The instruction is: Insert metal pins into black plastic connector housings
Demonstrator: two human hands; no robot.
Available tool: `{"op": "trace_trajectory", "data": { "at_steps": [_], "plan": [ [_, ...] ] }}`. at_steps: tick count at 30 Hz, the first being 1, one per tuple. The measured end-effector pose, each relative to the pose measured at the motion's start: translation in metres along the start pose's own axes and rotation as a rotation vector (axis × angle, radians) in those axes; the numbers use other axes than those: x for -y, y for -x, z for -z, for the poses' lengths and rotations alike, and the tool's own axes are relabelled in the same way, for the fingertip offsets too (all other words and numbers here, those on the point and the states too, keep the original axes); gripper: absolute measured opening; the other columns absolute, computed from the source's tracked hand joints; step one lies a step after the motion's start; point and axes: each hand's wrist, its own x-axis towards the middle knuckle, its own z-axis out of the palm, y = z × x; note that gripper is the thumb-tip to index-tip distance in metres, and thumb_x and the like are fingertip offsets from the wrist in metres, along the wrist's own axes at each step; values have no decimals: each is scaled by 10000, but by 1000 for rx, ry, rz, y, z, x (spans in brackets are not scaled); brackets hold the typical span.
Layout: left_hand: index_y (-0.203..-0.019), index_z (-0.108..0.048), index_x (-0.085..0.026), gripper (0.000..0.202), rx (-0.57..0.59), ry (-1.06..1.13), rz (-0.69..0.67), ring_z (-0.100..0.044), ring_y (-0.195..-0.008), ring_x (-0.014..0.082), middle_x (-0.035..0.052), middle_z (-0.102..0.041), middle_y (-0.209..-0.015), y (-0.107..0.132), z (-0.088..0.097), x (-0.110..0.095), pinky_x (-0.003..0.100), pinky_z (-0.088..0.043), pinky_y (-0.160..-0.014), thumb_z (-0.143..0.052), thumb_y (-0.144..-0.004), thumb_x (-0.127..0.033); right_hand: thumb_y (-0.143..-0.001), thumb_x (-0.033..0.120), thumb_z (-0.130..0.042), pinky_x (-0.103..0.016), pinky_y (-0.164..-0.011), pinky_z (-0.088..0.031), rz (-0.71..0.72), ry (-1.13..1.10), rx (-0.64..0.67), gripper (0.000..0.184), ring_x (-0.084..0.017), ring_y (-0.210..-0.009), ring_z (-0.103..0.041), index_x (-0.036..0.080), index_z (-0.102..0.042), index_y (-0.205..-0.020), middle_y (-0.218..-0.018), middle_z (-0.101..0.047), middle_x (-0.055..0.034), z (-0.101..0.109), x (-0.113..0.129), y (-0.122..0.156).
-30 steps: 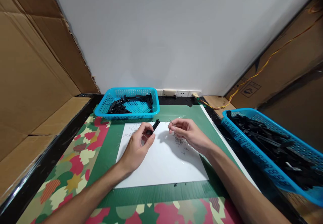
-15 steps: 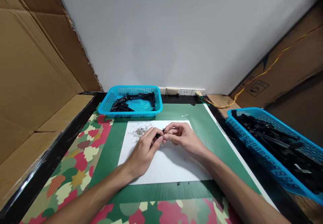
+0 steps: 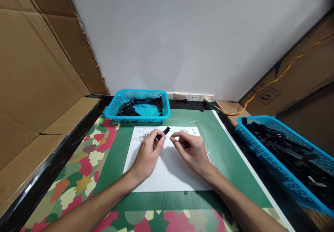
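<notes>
Between the thumb and fingers of my left hand (image 3: pixel 147 155) is a small, narrow black plastic part (image 3: pixel 166 131), its far end pointing up and to the right. My right hand (image 3: pixel 193 152) is a short gap to the right of it, thumb and index finger pinched together; whatever they may hold is too small to make out. Both hands are above a white sheet (image 3: pixel 169 179). Partly hidden behind my left hand, a heap of tiny metal pieces (image 3: pixel 142 134) lies on the sheet. More tiny pieces (image 3: pixel 182 130) are scattered behind my right hand.
A blue basket (image 3: pixel 137 119) with black parts stands at the back left. A second, fuller blue basket (image 3: pixel 273 169) of black parts is on the right. Cardboard (image 3: pixel 39 68) rises at the left. A yellow cable (image 3: pixel 245 105) runs from the wall sockets (image 3: pixel 193 97).
My right hand has come away from the black part and moved slightly right. The part now shows beyond my left fingers. The view has shifted slightly.
</notes>
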Motion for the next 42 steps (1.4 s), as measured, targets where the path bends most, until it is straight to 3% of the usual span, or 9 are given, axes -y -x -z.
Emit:
{"op": "trace_trajectory", "data": {
  "at_steps": [6,14,21,26,29,32,36,42],
  "plan": [
    [-1027,-616,-213,219,12,-83,-27,-571,-743,168,21,-658,-910,3,-3,0,293,-414,-656,-517,-1075,-402,-1012,194,-549,-285,-620,-446,97,125,-4,198,-153,-575,-581,214,-741,-1054,-836,-770,-55,-16,-10,8],
    [-1044,-648,-222,273,11,-119,-56,-603,-801,196,36,-663,-936,5,-1,-3,310,-428,-679,-481,-1093,-431,-997,187,-526,-286,-619,-454,118,177,75,242,-168,-595,-599,205,-716,-1146,-767,-722,-47,-13,-1,9],
    [-1028,-644,-227,270,44,-119,-65,-601,-804,196,34,-657,-931,5,0,-4,313,-437,-689,-476,-1092,-429,-1040,188,-495,-285,-650,-465,145,187,64,228,-172,-664,-652,207,-709,-1117,-918,-783,-83,-13,-6,9],
    [-1087,-634,-233,260,9,-104,-31,-566,-738,166,11,-623,-886,1,4,-2,298,-434,-673,-481,-1093,-443,-982,152,-528,-293,-641,-427,145,339,134,212,-175,-633,-623,202,-734,-974,-773,-729,-52,18,-15,-5],
    [-1190,-565,-243,237,-115,-19,-32,-537,-682,138,-8,-584,-883,-4,10,0,277,-428,-634,-517,-1076,-444,-992,180,-565,-302,-668,-439,102,410,276,217,-196,-694,-669,229,-774,-962,-863,-771,-66,48,-24,-14],
    [-1231,-493,-256,250,-275,114,-60,-507,-645,116,-19,-539,-897,-11,19,1,253,-422,-584,-544,-1059,-430,-1012,249,-590,-320,-692,-463,82,456,317,224,-225,-729,-700,252,-809,-963,-921,-796,-85,68,-33,-17],
    [-1207,-475,-261,225,-362,242,-64,-461,-603,108,-31,-482,-838,-18,29,1,227,-381,-515,-535,-1060,-421,-1016,306,-602,-325,-679,-462,59,493,325,233,-243,-735,-703,256,-821,-952,-902,-801,-96,74,-39,-18],
    [-1193,-515,-260,272,-369,331,-6,-442,-564,102,-27,-507,-820,-22,31,11,215,-326,-472,-553,-1047,-486,-1030,369,-590,-304,-627,-397,36,575,356,304,-185,-622,-619,224,-772,-834,-753,-743,-56,64,-31,-24]
  ]
}}
